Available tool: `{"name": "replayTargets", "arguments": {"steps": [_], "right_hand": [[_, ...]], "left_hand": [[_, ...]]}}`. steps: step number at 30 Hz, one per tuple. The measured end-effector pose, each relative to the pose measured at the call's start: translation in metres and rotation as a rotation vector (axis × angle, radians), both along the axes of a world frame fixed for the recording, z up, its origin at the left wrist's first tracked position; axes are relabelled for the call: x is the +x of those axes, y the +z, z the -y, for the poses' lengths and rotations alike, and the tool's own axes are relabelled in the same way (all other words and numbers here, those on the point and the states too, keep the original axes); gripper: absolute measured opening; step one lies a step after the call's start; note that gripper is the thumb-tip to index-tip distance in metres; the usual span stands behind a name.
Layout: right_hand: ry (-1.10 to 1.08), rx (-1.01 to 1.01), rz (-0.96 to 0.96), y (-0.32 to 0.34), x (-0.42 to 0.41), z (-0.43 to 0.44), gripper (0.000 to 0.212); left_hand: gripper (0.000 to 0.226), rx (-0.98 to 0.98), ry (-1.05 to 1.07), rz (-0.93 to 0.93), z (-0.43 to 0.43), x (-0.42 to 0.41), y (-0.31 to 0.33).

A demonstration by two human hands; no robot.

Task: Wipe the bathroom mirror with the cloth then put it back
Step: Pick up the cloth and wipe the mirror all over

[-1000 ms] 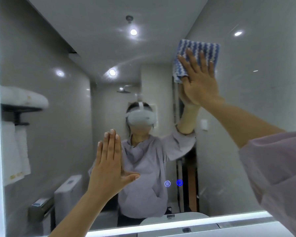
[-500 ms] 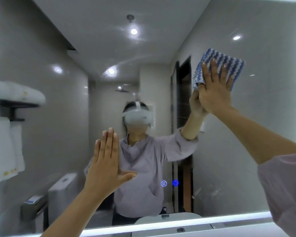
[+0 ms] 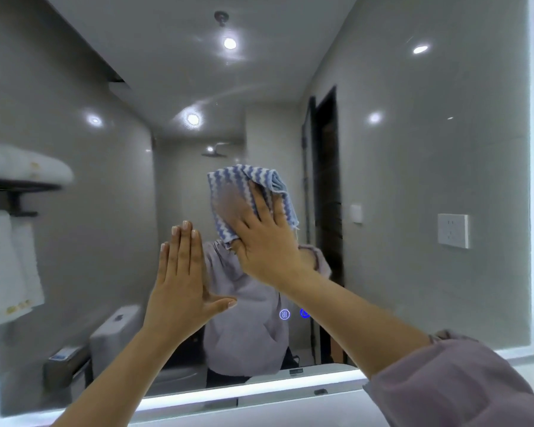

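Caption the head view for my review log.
Right hand presses a blue-and-white striped cloth against the bathroom mirror; left hand raised flat alongside.

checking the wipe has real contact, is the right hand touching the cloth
Touching. The head view shows the right hand laid flat on the striped cloth, its fingers overlapping the fabric with no gap.

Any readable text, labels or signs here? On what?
No words or numbers are legible.
Mirror: lit blue icon, three wavy lines in a circle.
Mirror: second blue icon, partly hidden by the right forearm.
Hanging towel: gold marks, too blurred.
Label on the reflected holder: too blurred.
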State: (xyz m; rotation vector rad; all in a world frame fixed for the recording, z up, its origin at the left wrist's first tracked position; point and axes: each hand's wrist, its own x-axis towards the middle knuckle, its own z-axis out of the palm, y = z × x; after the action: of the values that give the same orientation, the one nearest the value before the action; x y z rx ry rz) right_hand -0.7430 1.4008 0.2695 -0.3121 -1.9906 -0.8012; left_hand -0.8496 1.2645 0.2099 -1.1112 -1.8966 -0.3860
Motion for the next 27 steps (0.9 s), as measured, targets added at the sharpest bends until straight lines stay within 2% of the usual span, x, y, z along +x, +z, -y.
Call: {"name": "replayTargets", "arguments": {"steps": [10, 17, 21, 27], "right_hand": [[0.034, 0.038, 0.021, 0.005, 0.016, -0.016, 0.053], [0.064, 0.061, -0.113, 0.005, 0.057, -0.061, 0.054], [0.007, 0.088, -0.177, 0.008, 0.095, -0.100, 0.054], [-0.099, -0.076, -0.250, 0.007, 0.147, -0.146, 0.058]], "left_hand": [[0.133, -0.011, 0.028, -0.005, 0.001, 0.004, 0.002], [0.133, 0.004, 0.031, -0.045, 0.001, 0.004, 0.001], [0.132, 0.010, 0.027, -0.040, 0.001, 0.005, 0.002], [0.133, 0.012, 0.032, -0.048, 0.001, 0.006, 0.002]]}}
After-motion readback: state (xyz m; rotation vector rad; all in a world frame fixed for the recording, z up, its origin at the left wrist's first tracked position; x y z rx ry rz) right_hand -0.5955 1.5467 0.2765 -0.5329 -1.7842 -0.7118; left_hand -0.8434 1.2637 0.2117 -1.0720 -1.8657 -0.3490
